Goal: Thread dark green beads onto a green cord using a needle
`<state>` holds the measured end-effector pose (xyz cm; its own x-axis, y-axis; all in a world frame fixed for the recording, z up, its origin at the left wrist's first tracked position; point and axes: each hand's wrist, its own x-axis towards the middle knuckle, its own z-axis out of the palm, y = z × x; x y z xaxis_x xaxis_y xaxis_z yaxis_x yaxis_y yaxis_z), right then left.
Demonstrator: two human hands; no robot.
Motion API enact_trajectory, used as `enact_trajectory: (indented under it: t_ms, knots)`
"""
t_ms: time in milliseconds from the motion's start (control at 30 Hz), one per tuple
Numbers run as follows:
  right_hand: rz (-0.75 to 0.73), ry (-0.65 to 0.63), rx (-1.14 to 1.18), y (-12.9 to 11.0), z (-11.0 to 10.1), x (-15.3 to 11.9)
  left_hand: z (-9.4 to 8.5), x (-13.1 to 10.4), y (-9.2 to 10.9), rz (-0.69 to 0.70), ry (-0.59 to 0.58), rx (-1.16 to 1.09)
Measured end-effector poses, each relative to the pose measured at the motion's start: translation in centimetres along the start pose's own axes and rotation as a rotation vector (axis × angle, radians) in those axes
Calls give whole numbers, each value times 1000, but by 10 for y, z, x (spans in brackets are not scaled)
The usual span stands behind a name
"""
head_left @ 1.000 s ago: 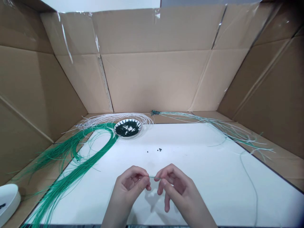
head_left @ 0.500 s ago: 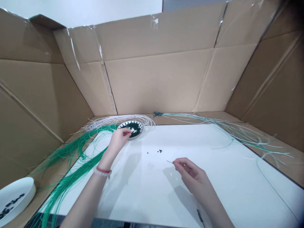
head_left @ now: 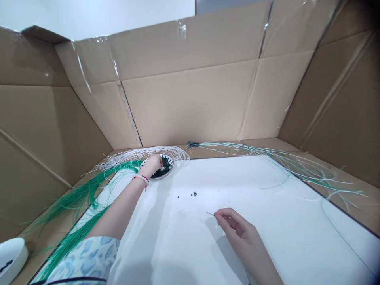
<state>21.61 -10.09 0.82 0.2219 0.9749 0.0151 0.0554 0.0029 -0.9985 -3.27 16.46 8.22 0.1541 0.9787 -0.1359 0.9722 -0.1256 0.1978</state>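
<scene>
My left hand [head_left: 152, 164] reaches over a striped plate [head_left: 171, 165] of small dark beads [head_left: 165, 169]. Its fingertips are pinched together down at the beads; what is between them is hidden. Lower on the right, my right hand [head_left: 237, 227] pinches a thin cord [head_left: 209, 213] between thumb and fingertips. A short end of the cord sticks out to the left, and a strand shows below the wrist. Several loose black beads [head_left: 194, 194] lie on the white board [head_left: 190, 233] between the hands.
Green strands [head_left: 80, 194] spread along the left edge. White cords [head_left: 124, 157] lie behind the plate. A bundle of pale green cords [head_left: 252, 148] stretches along the back right. A white bowl [head_left: 18, 257] holding dark pieces stands at lower left. Cardboard walls [head_left: 190, 103] surround the board.
My left hand has moved farther over the plate, its fingers now down at the beads. My right hand still pinches the cord, slightly lower in view. The camera view has shifted a little.
</scene>
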Motion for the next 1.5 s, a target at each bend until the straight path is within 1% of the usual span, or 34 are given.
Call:
enact_trajectory:
  t_ms: [200,367,600,700,767,833,867,967,1033,1100,1167,1200,1267,1333,1433,1500]
  knots:
    - [7,-18,-7,0,0,-2,1,11,3,-36,-22,52]
    - [-2,-6,-12,0,1,-2,2,11,5,-69,-32,76]
    - [-10,5,-40,1,2,-1,0,2,8,-87,-47,23]
    - [15,24,-62,3,1,-1,-5,-5,9,-78,-23,-46]
    - [31,43,-86,4,1,-1,-9,-15,10,-55,7,-116]
    - [31,47,-110,4,0,-1,-13,-33,12,-17,39,-210]
    - [23,39,-118,3,0,0,-14,-45,13,5,51,-267]
    - [-6,-3,-120,-4,4,2,-14,-97,18,68,73,-474]
    - [-23,-32,-98,-13,10,1,-8,-138,23,117,81,-646]
    - [-42,-61,-65,-26,18,-3,1,-176,28,152,106,-824]
    - [-51,-87,-34,-41,29,-10,13,-207,32,168,120,-972]
    - [-42,-98,-13,-49,35,-15,19,-219,34,171,120,-1027]
    - [3,-113,72,-63,46,-25,30,-236,36,170,112,-1139]
    - [26,-108,180,-73,56,-34,39,-246,38,176,74,-1317]
    - [8,-69,283,-79,67,-44,46,-256,42,169,57,-1591]
    - [-16,-51,297,-78,71,-49,49,-260,42,158,88,-1668]
